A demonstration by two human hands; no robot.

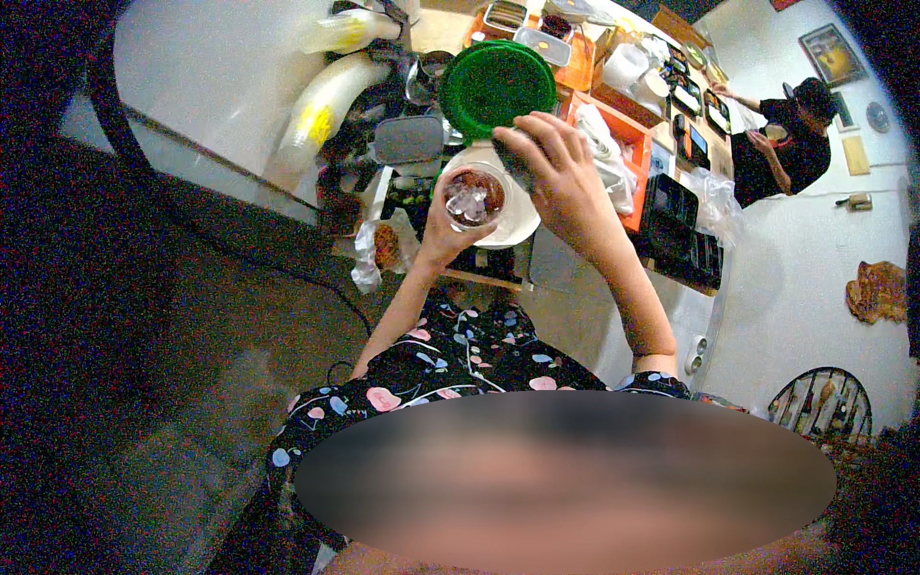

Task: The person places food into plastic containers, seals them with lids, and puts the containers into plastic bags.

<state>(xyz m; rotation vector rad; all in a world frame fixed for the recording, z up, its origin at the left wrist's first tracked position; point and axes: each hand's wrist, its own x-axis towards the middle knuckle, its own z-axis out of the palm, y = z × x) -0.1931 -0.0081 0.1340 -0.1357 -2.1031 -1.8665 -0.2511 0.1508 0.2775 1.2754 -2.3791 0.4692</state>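
Note:
My left hand [442, 233] is closed around a clear cup [474, 198] that contains ice and a reddish-brown liquid. Up and to the right of the cup, my right hand [564, 176] has its fingers curled over a dark object [514, 157]; its kind cannot be made out. Below both hands in the picture's depth lies a round white container or lid [521, 219], partly covered by the cup. A round green plastic basket or tray [497, 88] is just beyond my right fingertips.
A grey-lidded container [408, 139] and a plastic bag with orange food [386, 244] are on the left. An orange crate [638, 133] with white bags, and black trays [675, 223], stand on the right. A co-worker in black [787, 147] is at the counter's far right.

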